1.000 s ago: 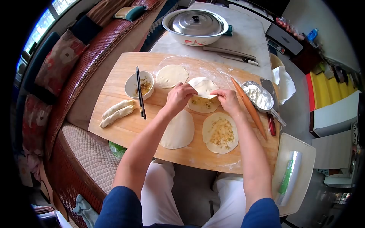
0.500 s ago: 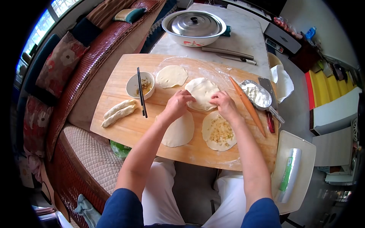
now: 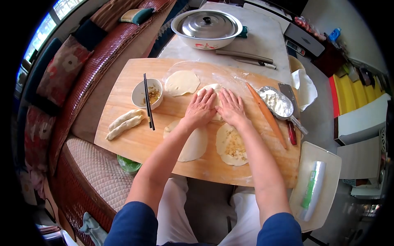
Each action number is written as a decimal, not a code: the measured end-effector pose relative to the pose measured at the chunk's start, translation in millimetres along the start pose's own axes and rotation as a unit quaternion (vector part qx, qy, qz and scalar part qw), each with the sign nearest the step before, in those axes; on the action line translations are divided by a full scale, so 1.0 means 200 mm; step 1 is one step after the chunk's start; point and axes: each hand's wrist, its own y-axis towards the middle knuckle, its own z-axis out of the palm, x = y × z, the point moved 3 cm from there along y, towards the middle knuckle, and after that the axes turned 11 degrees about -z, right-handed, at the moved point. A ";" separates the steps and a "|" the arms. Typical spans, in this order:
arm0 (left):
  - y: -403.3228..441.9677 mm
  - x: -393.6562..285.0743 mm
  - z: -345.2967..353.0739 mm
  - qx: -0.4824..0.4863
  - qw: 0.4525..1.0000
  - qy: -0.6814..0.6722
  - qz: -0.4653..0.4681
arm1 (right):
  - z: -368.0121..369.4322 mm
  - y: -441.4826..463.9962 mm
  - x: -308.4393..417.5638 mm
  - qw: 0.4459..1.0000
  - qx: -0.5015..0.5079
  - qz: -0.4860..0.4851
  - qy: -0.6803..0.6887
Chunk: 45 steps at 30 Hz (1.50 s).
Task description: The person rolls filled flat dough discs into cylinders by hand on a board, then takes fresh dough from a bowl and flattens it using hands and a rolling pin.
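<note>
Both palms lie flat on a round of dough (image 3: 213, 87) near the middle of the wooden board (image 3: 119, 90). My left hand (image 3: 200, 108) covers its left part, fingers spread. On its right side rests my right hand (image 3: 230, 107), fingers stretched out too; much of the round is hidden beneath them. A plain dough round (image 3: 193, 143) lies below my left wrist. Beside my right forearm, another round (image 3: 223, 139) carries a chopped yellowish filling (image 3: 235, 148). A third flat round (image 3: 182, 83) sits to the upper left.
Chopsticks (image 3: 148, 102) rest across a filling bowl (image 3: 135, 96); two dough rolls (image 3: 125, 124) lie left. A wooden rolling pin (image 3: 266, 116), flour scoop (image 3: 279, 104) and cleaver (image 3: 289, 96) are at right. Behind stand a lidded basin (image 3: 207, 41) and a knife (image 3: 256, 62).
My hands have gone from pinching the dough round's near edge to lying flat on top of it. The view has shifted slightly.
</note>
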 end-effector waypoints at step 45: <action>0.15 -0.19 0.05 0.036 0.995 0.076 -0.054 | -0.43 -0.79 -0.15 0.894 -0.333 0.111 0.279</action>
